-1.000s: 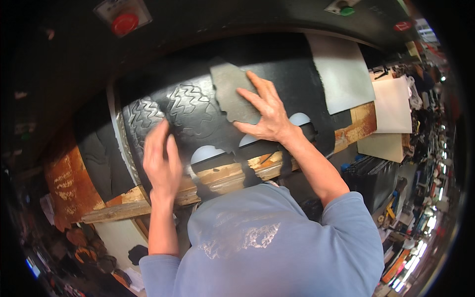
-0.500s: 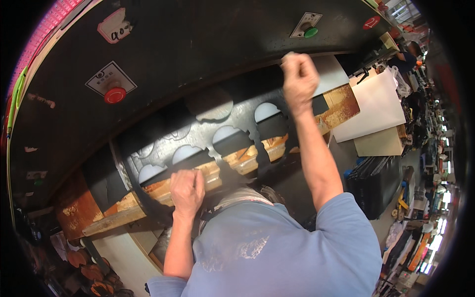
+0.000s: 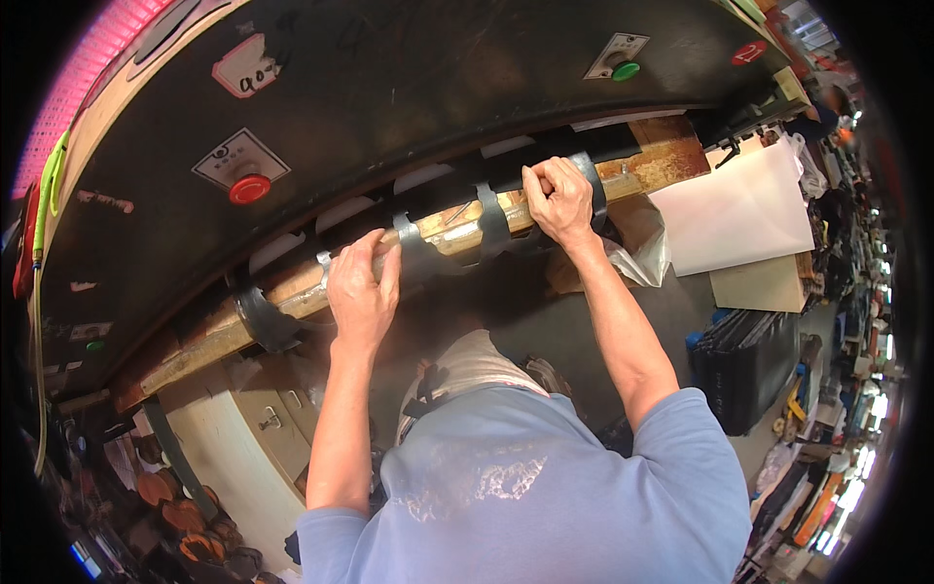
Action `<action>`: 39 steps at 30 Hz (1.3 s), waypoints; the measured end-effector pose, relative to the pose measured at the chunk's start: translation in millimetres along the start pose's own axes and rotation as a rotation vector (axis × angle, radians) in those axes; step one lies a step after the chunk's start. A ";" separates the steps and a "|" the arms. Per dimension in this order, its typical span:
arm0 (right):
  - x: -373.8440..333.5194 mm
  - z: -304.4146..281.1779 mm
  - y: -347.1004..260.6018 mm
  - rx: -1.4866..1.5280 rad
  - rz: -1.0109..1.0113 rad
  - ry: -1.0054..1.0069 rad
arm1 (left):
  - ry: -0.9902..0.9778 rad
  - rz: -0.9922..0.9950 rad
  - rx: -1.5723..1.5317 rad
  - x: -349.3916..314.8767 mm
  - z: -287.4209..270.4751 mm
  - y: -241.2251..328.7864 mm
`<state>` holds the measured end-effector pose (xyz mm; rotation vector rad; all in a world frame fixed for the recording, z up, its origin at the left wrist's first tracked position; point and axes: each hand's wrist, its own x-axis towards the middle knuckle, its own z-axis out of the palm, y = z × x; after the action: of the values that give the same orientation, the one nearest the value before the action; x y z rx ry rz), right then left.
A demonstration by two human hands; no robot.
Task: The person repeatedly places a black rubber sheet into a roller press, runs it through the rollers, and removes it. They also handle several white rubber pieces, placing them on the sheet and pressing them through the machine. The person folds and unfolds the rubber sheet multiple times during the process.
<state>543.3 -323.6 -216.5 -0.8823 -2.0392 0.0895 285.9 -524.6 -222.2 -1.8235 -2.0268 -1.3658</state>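
Note:
A black cut-out sheet (image 3: 493,226) with large rounded openings drapes over the wooden front edge (image 3: 452,229) of a big dark press. Its strips hang down over that edge. With fingers bent over, my left hand (image 3: 362,292) grips the sheet between two strips, left of the middle. Farther right, my right hand (image 3: 561,202) is closed at the edge beside the rightmost strip (image 3: 590,180), taking hold of the sheet. The fingertips of both hands are partly hidden. Pale patches of the bed show through the openings, under the press.
The press front (image 3: 389,97) carries a red button (image 3: 250,189) and a green button (image 3: 625,71). At right are a white sheet (image 3: 735,209), clear plastic (image 3: 642,253) and a stack of black sheets (image 3: 749,370). A pale cabinet (image 3: 233,419) stands below the edge at left.
My right hand has come down and toward me from the press front to the wooden edge. My left hand has moved up to the edge. The black sheet and bed sit farther under the press.

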 end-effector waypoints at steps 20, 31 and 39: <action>11.3 1.0 -20.3 0.426 0.620 -0.051 | -0.053 -0.073 0.056 -9.9 -0.6 6.8; 15.7 118.7 -97.9 0.110 -0.176 -0.341 | -0.120 0.044 0.122 27.8 -6.9 -44.4; 40.7 110.7 -68.7 0.588 0.108 -0.482 | -0.313 -0.029 0.185 27.4 19.0 -91.6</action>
<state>407.4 -321.3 -229.1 -0.6257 -2.2037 0.9899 210.8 -481.2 -266.6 -2.0324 -2.2439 -0.9060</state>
